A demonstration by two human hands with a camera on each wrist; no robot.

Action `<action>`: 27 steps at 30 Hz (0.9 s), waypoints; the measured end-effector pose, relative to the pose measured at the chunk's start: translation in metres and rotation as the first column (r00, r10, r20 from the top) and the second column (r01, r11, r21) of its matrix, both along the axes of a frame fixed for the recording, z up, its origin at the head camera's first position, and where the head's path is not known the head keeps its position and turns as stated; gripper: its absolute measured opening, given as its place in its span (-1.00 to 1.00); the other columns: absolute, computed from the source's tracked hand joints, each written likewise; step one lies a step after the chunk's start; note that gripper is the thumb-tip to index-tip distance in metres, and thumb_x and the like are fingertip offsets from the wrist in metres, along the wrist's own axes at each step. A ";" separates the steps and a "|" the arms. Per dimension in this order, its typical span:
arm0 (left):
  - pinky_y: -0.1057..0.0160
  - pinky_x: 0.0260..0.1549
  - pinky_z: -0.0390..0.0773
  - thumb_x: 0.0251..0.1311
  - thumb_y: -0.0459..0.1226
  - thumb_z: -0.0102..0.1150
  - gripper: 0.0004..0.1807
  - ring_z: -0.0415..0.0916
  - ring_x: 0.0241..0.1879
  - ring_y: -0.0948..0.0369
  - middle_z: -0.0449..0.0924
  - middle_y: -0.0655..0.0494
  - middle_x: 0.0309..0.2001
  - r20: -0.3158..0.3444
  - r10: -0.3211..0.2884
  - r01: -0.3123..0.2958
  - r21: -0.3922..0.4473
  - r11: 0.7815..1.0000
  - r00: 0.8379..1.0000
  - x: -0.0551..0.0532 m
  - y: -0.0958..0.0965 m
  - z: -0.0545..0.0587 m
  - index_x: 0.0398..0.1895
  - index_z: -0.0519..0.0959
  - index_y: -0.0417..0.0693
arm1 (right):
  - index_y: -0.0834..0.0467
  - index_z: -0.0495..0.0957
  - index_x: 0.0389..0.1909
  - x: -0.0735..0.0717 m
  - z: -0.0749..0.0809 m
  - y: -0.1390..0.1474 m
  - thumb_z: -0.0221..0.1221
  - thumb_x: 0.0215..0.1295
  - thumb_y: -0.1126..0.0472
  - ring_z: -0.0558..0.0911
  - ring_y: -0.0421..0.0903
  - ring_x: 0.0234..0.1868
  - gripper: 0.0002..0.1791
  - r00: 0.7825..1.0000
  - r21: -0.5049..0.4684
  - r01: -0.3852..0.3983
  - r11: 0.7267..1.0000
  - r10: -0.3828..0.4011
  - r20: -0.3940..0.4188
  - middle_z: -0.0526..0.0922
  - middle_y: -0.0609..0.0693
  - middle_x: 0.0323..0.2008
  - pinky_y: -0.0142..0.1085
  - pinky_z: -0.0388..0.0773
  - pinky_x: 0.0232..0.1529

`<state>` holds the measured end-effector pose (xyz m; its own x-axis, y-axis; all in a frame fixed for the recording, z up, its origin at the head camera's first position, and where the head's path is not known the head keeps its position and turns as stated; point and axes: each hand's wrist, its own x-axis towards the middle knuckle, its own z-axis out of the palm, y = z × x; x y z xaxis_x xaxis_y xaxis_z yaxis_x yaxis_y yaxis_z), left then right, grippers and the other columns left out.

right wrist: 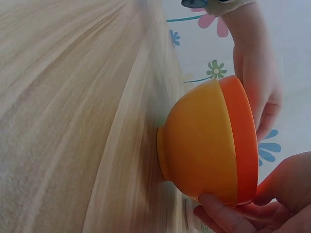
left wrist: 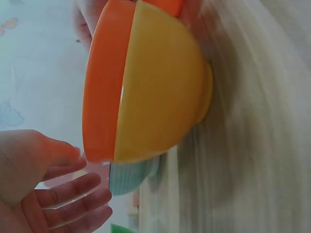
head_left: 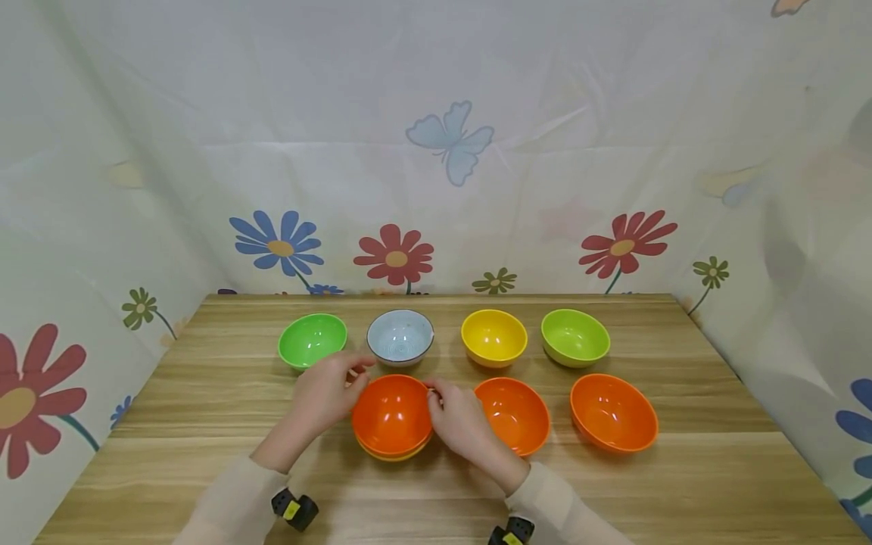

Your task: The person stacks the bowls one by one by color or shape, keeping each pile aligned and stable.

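An orange bowl (head_left: 393,415) is nested in a yellow bowl (left wrist: 160,87), and this stack stands upright on the table at front centre. My right hand (head_left: 459,418) holds the stack's right edge, its thumb by the orange rim and its fingers (right wrist: 226,213) against the yellow bowl's outside. On the other side, my left hand (head_left: 330,387) is beside the orange rim with its fingers (left wrist: 77,204) loosely extended, gripping nothing. Whether its thumb touches the rim I cannot tell. Another orange bowl (head_left: 521,416) sits just right of my right hand, partly covered by it.
Along the back of the wooden table (head_left: 708,462) stand a green bowl (head_left: 313,341), a pale blue bowl (head_left: 400,338), a yellow bowl (head_left: 493,338) and a lime bowl (head_left: 575,338). A further orange bowl (head_left: 613,414) is at the right. Behind hangs a flowered cloth (head_left: 327,113).
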<state>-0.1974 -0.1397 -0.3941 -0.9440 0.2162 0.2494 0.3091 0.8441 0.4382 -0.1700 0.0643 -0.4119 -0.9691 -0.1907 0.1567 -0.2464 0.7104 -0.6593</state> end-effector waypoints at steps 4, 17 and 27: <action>0.33 -0.42 0.57 0.11 -0.26 0.20 -0.78 0.52 -0.38 0.25 0.61 0.17 -0.35 0.027 0.022 -0.024 0.052 0.998 0.999 0.003 -0.010 -0.006 -0.16 0.64 -0.02 | 0.24 0.57 -0.09 -0.001 0.000 0.000 0.04 0.27 0.30 0.44 -0.23 -0.59 -0.75 1.000 -0.011 -0.001 1.000 0.001 0.014 0.63 0.02 -0.40 -0.55 0.44 -0.61; 0.28 -0.26 0.60 0.14 -0.30 0.17 -0.80 0.56 -0.28 0.19 0.64 0.08 -0.21 0.194 0.011 -0.076 0.332 0.940 0.981 0.011 -0.026 -0.024 -0.15 0.63 -0.07 | 0.24 0.57 -0.07 0.000 0.000 0.001 0.04 0.27 0.30 0.44 -0.23 -0.60 -0.75 1.000 -0.015 -0.009 1.000 0.010 0.013 0.63 0.03 -0.38 -0.54 0.44 -0.61; 0.20 -0.29 0.64 0.22 -0.34 0.06 -0.71 0.57 -0.21 0.16 0.56 -0.12 -0.04 0.440 -0.066 -0.242 0.608 0.756 0.896 0.017 -0.025 -0.031 -0.01 0.53 -0.24 | 0.23 0.57 -0.08 0.000 0.000 0.000 0.04 0.27 0.30 0.47 -0.23 -0.56 -0.75 1.000 -0.005 -0.009 1.000 0.009 -0.002 0.65 0.05 -0.33 -0.55 0.47 -0.56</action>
